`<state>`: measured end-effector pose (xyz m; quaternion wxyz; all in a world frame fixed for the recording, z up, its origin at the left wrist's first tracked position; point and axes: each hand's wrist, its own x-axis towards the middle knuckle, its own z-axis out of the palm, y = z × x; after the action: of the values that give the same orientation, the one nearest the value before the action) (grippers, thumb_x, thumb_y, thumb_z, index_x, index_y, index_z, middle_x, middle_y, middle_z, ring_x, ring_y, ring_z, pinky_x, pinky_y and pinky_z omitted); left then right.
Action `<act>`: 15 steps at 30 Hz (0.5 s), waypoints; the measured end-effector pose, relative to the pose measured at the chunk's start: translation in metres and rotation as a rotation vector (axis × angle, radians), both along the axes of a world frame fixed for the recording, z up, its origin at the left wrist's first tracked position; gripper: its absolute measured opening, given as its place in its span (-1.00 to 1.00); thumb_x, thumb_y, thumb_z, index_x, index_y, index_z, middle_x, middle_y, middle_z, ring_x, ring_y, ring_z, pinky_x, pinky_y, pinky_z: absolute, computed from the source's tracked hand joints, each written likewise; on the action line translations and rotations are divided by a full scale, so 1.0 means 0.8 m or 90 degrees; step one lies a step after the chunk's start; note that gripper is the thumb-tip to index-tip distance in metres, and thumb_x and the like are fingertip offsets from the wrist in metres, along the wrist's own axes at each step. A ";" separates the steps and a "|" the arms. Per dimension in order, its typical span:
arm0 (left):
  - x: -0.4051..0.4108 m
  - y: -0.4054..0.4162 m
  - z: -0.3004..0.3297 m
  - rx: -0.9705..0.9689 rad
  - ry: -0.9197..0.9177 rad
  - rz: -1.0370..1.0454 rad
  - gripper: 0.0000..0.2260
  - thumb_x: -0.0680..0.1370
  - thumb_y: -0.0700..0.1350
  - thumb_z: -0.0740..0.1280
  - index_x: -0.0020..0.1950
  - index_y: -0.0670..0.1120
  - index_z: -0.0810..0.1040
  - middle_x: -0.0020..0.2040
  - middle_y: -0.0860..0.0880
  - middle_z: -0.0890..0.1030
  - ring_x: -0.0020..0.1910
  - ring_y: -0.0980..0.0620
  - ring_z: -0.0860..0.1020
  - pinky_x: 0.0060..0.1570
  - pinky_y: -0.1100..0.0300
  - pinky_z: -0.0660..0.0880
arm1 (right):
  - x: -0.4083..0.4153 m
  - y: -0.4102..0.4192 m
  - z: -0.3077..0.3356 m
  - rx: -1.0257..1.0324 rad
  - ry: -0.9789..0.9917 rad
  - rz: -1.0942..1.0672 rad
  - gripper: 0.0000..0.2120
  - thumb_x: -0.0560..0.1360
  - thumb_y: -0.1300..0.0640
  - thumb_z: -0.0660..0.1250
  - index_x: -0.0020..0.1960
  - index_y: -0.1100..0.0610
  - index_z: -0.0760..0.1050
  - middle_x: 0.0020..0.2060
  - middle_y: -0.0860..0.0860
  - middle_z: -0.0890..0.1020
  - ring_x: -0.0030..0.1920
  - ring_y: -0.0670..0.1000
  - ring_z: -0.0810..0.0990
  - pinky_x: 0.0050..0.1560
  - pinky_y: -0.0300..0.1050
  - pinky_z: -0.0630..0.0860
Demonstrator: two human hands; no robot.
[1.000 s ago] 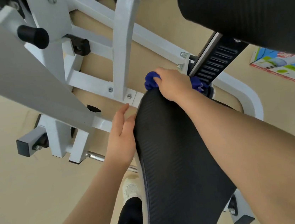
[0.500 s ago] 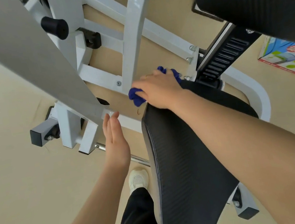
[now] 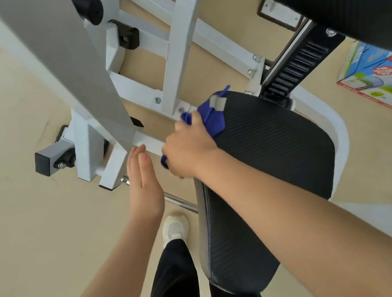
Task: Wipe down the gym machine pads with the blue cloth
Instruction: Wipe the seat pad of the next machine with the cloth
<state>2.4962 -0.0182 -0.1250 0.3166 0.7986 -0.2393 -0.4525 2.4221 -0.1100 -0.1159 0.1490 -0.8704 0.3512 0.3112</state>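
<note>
Here we see the right hand [image 3: 189,149] gripping the blue cloth [image 3: 212,115] at the seat pad's [image 3: 273,163] left edge, while the left hand [image 3: 143,182] hovers flat, fingers straight, holding nothing.

A single head-worn camera looks steeply down, close over the seat pad [image 3: 277,153] and floor [image 3: 22,231].

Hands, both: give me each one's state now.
Left hand: open, fingers straight, holding nothing.
Right hand: closed on the blue cloth.
</note>
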 end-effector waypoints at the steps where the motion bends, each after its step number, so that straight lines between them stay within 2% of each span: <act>1: 0.007 0.006 -0.002 0.006 -0.001 0.009 -0.59 0.66 0.01 -0.10 0.47 -0.03 0.23 0.47 0.07 0.22 0.45 0.16 0.15 0.46 0.12 0.07 | -0.003 0.021 0.010 0.010 -0.010 0.046 -0.83 0.50 0.08 0.13 -0.15 0.03 0.48 -0.17 -0.01 0.55 0.20 0.10 0.37 0.32 0.26 0.06; 3: 0.017 0.019 -0.001 0.026 0.013 0.042 -0.61 0.65 0.02 -0.09 0.45 0.00 0.24 0.44 0.08 0.25 0.42 0.13 0.19 0.44 0.10 0.10 | -0.011 0.062 0.026 0.048 -0.007 0.182 -0.77 0.50 0.09 0.13 -0.33 0.06 0.33 -0.34 -0.02 0.43 0.10 0.06 0.41 0.28 0.16 0.14; 5: 0.022 0.030 0.002 0.038 0.027 0.064 -0.61 0.65 0.03 -0.09 0.43 0.02 0.26 0.43 0.08 0.26 0.42 0.12 0.21 0.43 0.08 0.11 | -0.020 0.075 0.029 0.052 -0.014 0.262 -0.72 0.53 0.07 0.13 -0.35 0.07 0.29 -0.29 -0.03 0.49 0.04 0.06 0.45 0.19 0.08 0.23; 8: 0.022 0.037 0.005 0.026 0.020 0.054 -0.60 0.64 0.03 -0.09 0.44 0.00 0.26 0.40 0.09 0.27 0.43 0.11 0.21 0.44 0.06 0.11 | -0.017 0.031 0.015 0.016 -0.044 0.176 -0.77 0.54 0.02 0.13 -0.19 0.03 0.49 -0.12 0.00 0.60 0.11 0.07 0.44 0.16 0.04 0.23; 11: 0.019 0.037 0.003 0.022 0.042 0.037 -0.60 0.64 0.04 -0.09 0.45 0.02 0.23 0.38 0.13 0.26 0.41 0.17 0.18 0.40 0.14 0.10 | -0.003 0.025 0.016 0.000 -0.012 0.061 -0.83 0.52 0.05 0.16 -0.22 0.00 0.43 -0.23 -0.03 0.54 0.19 0.04 0.38 0.23 0.06 0.17; 13: 0.019 0.040 0.004 0.026 0.063 0.046 -0.59 0.64 0.06 -0.08 0.48 0.03 0.18 0.44 0.12 0.23 0.42 0.19 0.17 0.37 0.19 0.09 | -0.001 0.072 0.027 0.020 0.041 0.081 -0.87 0.49 0.06 0.17 -0.24 0.00 0.35 -0.26 -0.03 0.50 0.21 0.05 0.36 0.26 0.06 0.16; 15: 0.018 0.044 0.008 0.024 0.081 0.052 -0.58 0.64 0.06 -0.06 0.50 0.03 0.14 0.48 0.11 0.19 0.45 0.17 0.15 0.34 0.23 0.08 | -0.006 0.127 0.041 0.092 0.065 0.159 -0.86 0.51 0.05 0.15 -0.21 0.04 0.34 -0.16 0.01 0.55 0.19 0.07 0.39 0.32 0.10 0.14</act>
<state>2.5107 0.0173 -0.1184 0.3348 0.7829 -0.1772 -0.4935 2.4170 -0.0080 -0.0830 0.1536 -0.8774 0.2236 0.3956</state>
